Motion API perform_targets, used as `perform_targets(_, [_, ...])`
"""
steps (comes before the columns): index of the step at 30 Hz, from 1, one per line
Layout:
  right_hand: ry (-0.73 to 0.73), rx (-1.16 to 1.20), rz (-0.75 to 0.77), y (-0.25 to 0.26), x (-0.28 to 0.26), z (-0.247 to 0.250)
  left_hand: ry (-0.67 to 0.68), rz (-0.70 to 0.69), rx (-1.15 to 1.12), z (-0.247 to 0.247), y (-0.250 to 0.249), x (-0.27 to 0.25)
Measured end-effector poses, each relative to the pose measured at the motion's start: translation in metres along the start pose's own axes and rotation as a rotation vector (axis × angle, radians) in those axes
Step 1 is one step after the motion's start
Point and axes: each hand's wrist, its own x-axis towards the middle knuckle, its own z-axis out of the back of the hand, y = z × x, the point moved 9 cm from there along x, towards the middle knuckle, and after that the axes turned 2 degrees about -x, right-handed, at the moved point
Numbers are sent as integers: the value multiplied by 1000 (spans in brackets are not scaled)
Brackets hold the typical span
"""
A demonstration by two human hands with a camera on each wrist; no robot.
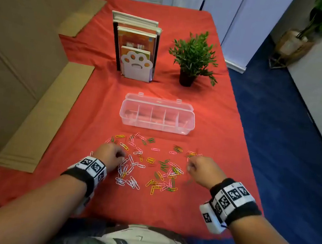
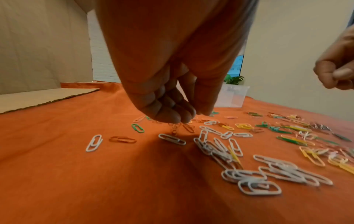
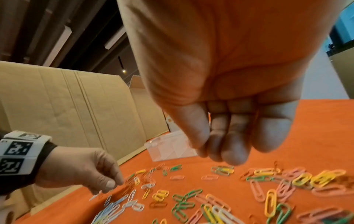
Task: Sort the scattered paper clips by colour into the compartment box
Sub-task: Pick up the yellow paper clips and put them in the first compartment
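Observation:
Paper clips in white, pink, yellow, green and red lie scattered on the red cloth. A bunch of white clips [image 1: 127, 176] [image 2: 268, 174] lies by my left hand, and a mixed heap [image 1: 166, 175] [image 3: 210, 209] lies nearer my right. The clear compartment box [image 1: 155, 126] [image 2: 233, 97] [image 3: 172, 147] stands open behind them, and its cells look empty. My left hand [image 1: 118, 156] [image 2: 191, 116] [image 3: 114, 183] is curled with its fingertips down, pinching a red clip [image 2: 174, 128]. My right hand [image 1: 191, 167] [image 3: 206, 153] [image 2: 337, 75] hovers curled, thumb against fingers, with nothing seen in it.
Behind the box stand a white paw-shaped bookend with books [image 1: 135, 66] and a small potted plant [image 1: 192, 60]. Cardboard boxes [image 1: 21, 64] line the left side. The table's right edge [image 1: 246, 132] drops to a blue floor.

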Motion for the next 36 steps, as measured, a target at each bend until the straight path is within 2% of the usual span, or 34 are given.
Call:
perform_targets(4, [9,35,14,16,13,-21,-12,48,9,-6,7,-2])
perform_targets(13, [4,13,40,49,34,-61,-22,-32,-8,-23,1,-8])
perform_targets(23, [-137,-33,92,86,66,-71,17,-193,11,-44,-40,20])
perform_targets(28, [-200,-89,110,93,76,-70,42,-237,105,-51,-45,27])
perform_targets(36, [-129,-90,79,88,83,-76,87,-263,211,-53,-37,33])
